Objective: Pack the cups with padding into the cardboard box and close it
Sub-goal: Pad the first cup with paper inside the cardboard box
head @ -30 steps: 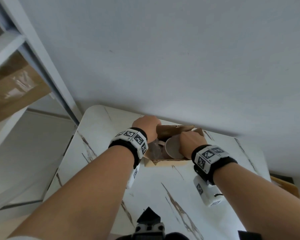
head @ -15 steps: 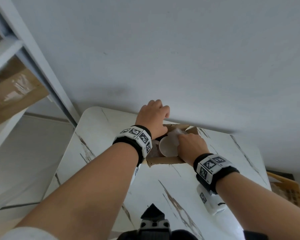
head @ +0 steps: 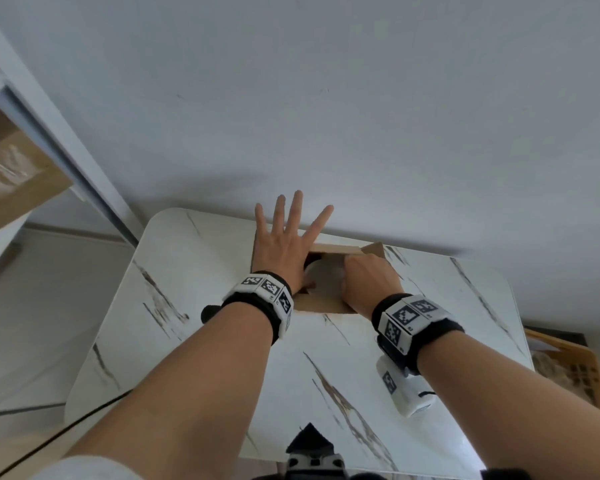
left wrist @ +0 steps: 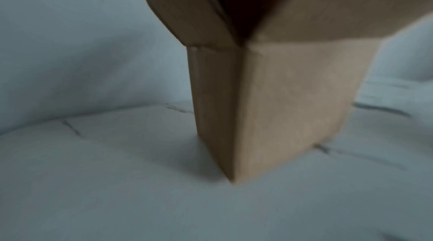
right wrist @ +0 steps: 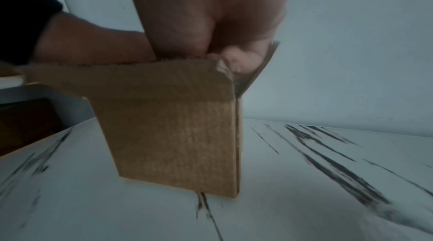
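Note:
A small brown cardboard box [head: 326,306] stands open at the far middle of the marble table [head: 222,341]. Between my hands the round white mouth of a cup [head: 323,282] shows inside it. My left hand [head: 284,233] lies over the box's left flap with its fingers straight and spread toward the wall. My right hand [head: 364,278] reaches into the right side of the box with its fingers curled. In the right wrist view a fingertip [right wrist: 241,59] pinches a thin translucent padding sheet [right wrist: 257,70] at the corner of the box [right wrist: 175,133]. The rest of the contents are hidden.
The wall rises directly behind the box. A shelf frame holding a taped cardboard carton [head: 11,174] stands to the left of the table. A wooden crate [head: 568,368] sits on the floor past the table's right edge. Bare marble lies between me and the box.
My left hand has come up out of the box and spread flat over the left flap, reaching toward the wall. My right hand has stayed curled inside the box.

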A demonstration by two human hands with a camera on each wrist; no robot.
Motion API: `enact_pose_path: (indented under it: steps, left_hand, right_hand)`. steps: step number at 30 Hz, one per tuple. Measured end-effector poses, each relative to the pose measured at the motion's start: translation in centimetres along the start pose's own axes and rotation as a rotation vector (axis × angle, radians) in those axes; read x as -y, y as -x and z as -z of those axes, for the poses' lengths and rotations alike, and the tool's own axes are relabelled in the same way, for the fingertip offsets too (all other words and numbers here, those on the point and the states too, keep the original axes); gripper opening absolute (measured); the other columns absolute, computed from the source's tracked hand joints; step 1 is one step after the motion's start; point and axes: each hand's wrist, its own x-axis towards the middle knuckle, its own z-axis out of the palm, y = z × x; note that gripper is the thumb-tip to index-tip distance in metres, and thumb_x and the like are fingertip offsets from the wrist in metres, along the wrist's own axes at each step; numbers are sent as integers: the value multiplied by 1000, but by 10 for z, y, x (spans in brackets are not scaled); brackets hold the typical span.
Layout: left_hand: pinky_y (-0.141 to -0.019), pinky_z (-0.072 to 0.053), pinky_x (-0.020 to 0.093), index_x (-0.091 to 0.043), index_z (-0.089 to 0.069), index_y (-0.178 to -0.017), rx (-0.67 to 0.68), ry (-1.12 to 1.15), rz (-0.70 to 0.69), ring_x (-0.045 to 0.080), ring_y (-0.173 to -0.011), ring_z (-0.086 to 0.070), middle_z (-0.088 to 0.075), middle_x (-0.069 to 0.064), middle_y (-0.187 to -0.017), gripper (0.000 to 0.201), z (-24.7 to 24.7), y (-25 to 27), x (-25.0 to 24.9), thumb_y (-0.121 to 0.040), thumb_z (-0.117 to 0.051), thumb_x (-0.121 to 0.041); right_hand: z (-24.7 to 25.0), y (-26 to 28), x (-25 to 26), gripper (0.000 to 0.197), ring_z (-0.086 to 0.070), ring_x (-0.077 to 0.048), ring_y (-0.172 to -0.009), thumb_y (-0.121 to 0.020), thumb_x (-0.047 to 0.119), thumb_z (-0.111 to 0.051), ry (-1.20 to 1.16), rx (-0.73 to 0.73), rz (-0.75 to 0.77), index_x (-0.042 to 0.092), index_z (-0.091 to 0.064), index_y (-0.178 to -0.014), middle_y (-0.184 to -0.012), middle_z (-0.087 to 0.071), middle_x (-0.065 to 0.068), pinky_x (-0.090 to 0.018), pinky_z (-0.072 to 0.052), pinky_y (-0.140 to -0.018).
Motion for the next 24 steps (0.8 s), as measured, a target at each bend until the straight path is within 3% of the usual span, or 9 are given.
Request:
enact_pose_path:
  steps: [2, 4, 6, 8, 11, 14, 16, 19, 24]
  left_hand:
    - [-114, -6, 61, -37, 8, -151, 88, 35, 10, 36, -147, -14, -6, 13, -160, 124, -6, 8, -2, -63, -74, -64]
    - [-111, -24, 50, -28, -24, -147, 163, 119, 28, 30, -129, -44, -45, 9, -142, 92, -5, 5, -1, -72, -67, -61]
    - [-89, -44, 37, -23, -50, -122, 157, 266, 55, 25, -99, -62, -67, 0, -110, 49, 7, -4, 2, -82, -59, -51]
    - [-70, -45, 32, -19, -54, -104, 34, 401, 95, 25, -84, -61, -66, 0, -94, 25, 23, -14, 7, -84, -58, -34]
    - [-58, -39, 32, -14, -52, -88, -208, 308, 100, 25, -88, -53, -57, 4, -92, 10, 39, -31, 12, -82, -58, -8]
    - [-59, -36, 32, -15, -51, -83, -97, 199, -34, 23, -86, -52, -58, 4, -92, 15, 34, -34, 5, -84, -57, -2]
    - [-71, -40, 32, -16, -55, -101, -49, 195, -101, 23, -97, -53, -57, 3, -106, 20, 24, -25, 2, -83, -62, -12]
    - [-109, -31, 45, -21, -45, -125, 2, 150, -125, 24, -130, -38, -40, 2, -138, 66, 8, -16, 6, -70, -74, -44]
    - [-113, -23, 51, -24, -20, -146, 123, 67, -32, 28, -134, -33, -30, 5, -146, 112, -1, -21, 4, -57, -74, -67]
  right_hand:
    - [-4, 0, -1, 28, -64, -32, -100, -95, 17, -41, 21, 49, 1, 7, -62, -110, -109, -65, -14, -34, -48, -74]
    - [-9, 1, -1, 28, -64, -33, -99, -93, 13, -42, 31, 76, -4, 8, -62, -110, -110, -65, -13, -36, -49, -74]
    - [-12, -1, -1, 31, -64, -33, -101, -88, 10, -44, 30, 77, -11, 8, -60, -115, -112, -65, -13, -35, -48, -74]
    - [-11, -3, -3, 31, -64, -32, -100, -87, 12, -47, 24, 87, -23, 10, -61, -115, -110, -66, -12, -34, -48, -73]
    - [-10, -5, -2, 26, -64, -30, -98, -87, 15, -48, 1, 100, -23, 11, -64, -107, -105, -66, -10, -34, -50, -76]
    - [-9, -6, -1, 25, -64, -30, -99, -88, 14, -48, -5, 104, -28, 11, -64, -106, -106, -66, -11, -35, -51, -77]
    - [-8, -6, -2, 24, -65, -30, -98, -89, 14, -48, -12, 92, -35, 9, -64, -106, -106, -66, -11, -34, -50, -77]
    - [-7, -6, -4, 23, -65, -29, -98, -90, 14, -48, -24, 86, -43, 7, -63, -105, -106, -66, -12, -35, -51, -77]
    - [-9, -3, -1, 19, -65, -29, -93, -89, 12, -47, -16, 113, -19, 8, -62, -101, -103, -66, -11, -32, -46, -67]
